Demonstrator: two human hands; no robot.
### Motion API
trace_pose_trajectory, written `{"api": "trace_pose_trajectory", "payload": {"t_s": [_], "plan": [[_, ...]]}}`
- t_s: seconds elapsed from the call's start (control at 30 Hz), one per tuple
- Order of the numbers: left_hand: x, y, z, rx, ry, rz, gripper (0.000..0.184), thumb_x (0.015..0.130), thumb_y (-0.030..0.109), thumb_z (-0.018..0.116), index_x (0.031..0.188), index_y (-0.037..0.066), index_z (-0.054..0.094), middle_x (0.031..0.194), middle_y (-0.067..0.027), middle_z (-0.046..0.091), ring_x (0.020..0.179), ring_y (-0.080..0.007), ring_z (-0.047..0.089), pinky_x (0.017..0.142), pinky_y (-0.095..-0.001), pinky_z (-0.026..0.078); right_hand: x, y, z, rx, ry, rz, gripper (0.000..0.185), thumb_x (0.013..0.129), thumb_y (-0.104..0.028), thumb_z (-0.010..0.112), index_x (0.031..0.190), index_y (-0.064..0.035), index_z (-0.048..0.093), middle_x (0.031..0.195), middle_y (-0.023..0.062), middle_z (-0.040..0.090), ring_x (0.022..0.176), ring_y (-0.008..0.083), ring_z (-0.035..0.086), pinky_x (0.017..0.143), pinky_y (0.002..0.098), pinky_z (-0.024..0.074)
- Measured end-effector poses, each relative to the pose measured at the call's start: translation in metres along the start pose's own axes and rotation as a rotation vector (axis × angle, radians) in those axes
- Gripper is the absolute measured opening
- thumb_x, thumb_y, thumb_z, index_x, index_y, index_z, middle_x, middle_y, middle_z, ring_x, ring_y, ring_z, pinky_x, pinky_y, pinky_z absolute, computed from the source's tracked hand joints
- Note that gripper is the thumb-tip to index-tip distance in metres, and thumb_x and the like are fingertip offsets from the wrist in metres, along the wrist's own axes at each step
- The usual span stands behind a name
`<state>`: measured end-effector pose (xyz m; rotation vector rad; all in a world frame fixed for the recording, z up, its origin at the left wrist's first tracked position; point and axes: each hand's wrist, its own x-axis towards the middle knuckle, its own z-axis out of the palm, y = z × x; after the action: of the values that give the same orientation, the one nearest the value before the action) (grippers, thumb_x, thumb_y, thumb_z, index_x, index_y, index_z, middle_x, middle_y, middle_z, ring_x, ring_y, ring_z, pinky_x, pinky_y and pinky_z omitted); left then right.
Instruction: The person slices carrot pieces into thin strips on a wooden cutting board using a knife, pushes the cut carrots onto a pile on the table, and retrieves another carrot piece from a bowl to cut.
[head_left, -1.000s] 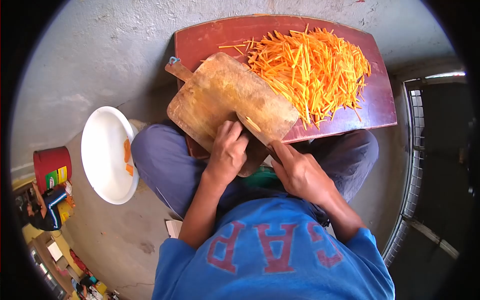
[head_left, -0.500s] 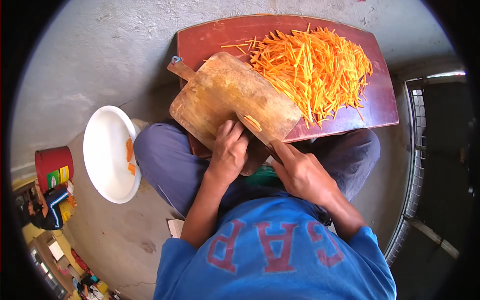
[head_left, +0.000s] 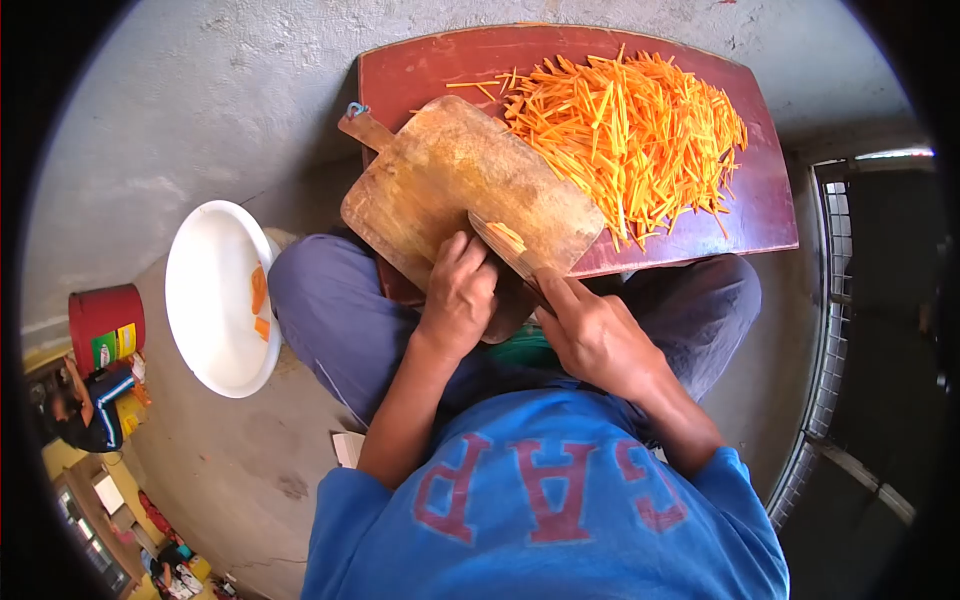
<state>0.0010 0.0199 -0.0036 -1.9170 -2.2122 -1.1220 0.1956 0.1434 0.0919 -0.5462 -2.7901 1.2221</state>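
Observation:
My right hand is closed round the handle of a knife, whose blade reaches up and left over a wooden cutting board. Orange carrot slices lie along the blade. Close beside the blade, my left hand rests at the board's near edge with its fingers curled down; whatever they press on is hidden beneath them. To the right of the board, a large heap of carrot sticks covers much of the red tabletop.
A white basin with a few carrot pieces stands on the floor at left. Beyond it are a red bucket and a seated person. A wall rises behind the table; a metal mesh frame stands at right.
The knife has shifted slightly up and left, and its blade is angled a little differently beside the left fingers. My left hand stays at nearly the same place on the board.

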Motion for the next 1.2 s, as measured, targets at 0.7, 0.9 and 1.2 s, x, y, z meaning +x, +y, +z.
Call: {"api": "trace_pose_trajectory", "payload": {"t_s": [0.7, 0.9, 1.2], "plan": [[-0.001, 0.001, 0.005, 0.003, 0.047, 0.013, 0.005, 0.076, -0.004, 0.069, 0.080, -0.004, 0.066, 0.105, -0.0223, 0.066, 0.101, -0.0449, 0.063, 0.093, -0.0559, 0.057, -0.004, 0.004, -0.001, 0.030, 0.031, -0.060, 0.047, 0.108, -0.011, 0.072, 0.148, 0.0037, 0.053, 0.112, 0.0314, 0.073, 0.095, 0.0561, 0.074, 0.078, 0.0610, 0.0612], [-0.003, -0.002, 0.008, -0.015, 0.107, 0.064, 0.003, 0.079, -0.002, 0.068, 0.078, -0.003, 0.065, 0.101, -0.0222, 0.066, 0.099, -0.0444, 0.062, 0.089, -0.0564, 0.057, 0.004, 0.003, 0.003, 0.029, 0.044, -0.068, 0.045, 0.108, -0.012, 0.071, 0.146, 0.0039, 0.053, 0.112, 0.0319, 0.073, 0.094, 0.0569, 0.074, 0.078, 0.0611, 0.0614], [-0.005, -0.003, 0.011, 0.011, 0.145, 0.080, 0.007, 0.081, 0.002, 0.067, 0.078, -0.003, 0.064, 0.101, -0.0221, 0.065, 0.099, -0.0436, 0.063, 0.090, -0.0543, 0.057, 0.005, -0.001, -0.003, 0.049, -0.001, -0.017, 0.045, 0.107, -0.011, 0.071, 0.147, 0.0038, 0.056, 0.113, 0.0319, 0.073, 0.095, 0.0565, 0.074, 0.079, 0.0606, 0.0620]]}}
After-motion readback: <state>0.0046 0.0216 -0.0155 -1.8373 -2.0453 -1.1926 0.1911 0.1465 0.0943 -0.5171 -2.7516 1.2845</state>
